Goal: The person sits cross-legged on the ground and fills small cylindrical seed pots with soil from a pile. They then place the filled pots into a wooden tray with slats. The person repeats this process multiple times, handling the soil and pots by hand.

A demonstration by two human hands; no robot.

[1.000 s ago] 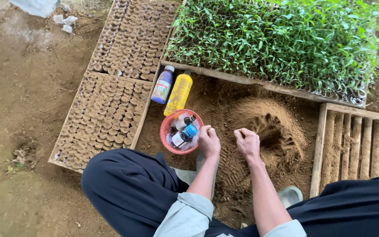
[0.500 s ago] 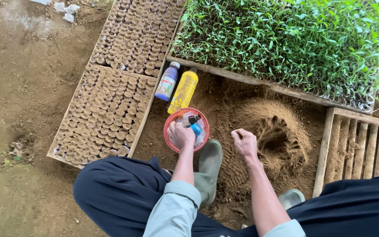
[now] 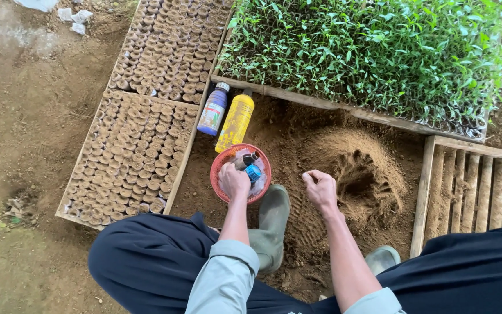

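Red bowl [image 3: 221, 158]: a small round basket-like dish on the bare soil, just in front of the person's knees, beside the edge of the seedling-pot tray.
Bowl contents: a small dark bottle with a blue cap [image 3: 251, 168] lying on what looks like clear plastic; anything else in there is hidden.
Left hand [image 3: 234, 180]: down inside the bowl, fingers curled over the contents; whether it grips anything I cannot tell from above.
Right hand [image 3: 321, 189]: hovering over the soil, well clear of the bowl, fingers loosely curled inward, nothing visible in it.
Yellow bottle [image 3: 235, 121]: lying on the soil, touching the bowl's far rim.
Purple bottle [image 3: 213, 109]: lying just beside the yellow one, against the tray edge.
Soil mound [image 3: 360, 168]: loose brown heap with finger grooves, near the right hand.
Pot tray [image 3: 129, 157]: rows of small soil-filled pots, left of the bowl.
Green seedlings [image 3: 367, 52]: dense bed beyond the mound.
Rubber boot [image 3: 273, 224]: green, between the forearms.
Wooden slats [image 3: 477, 186]: right of the mound.
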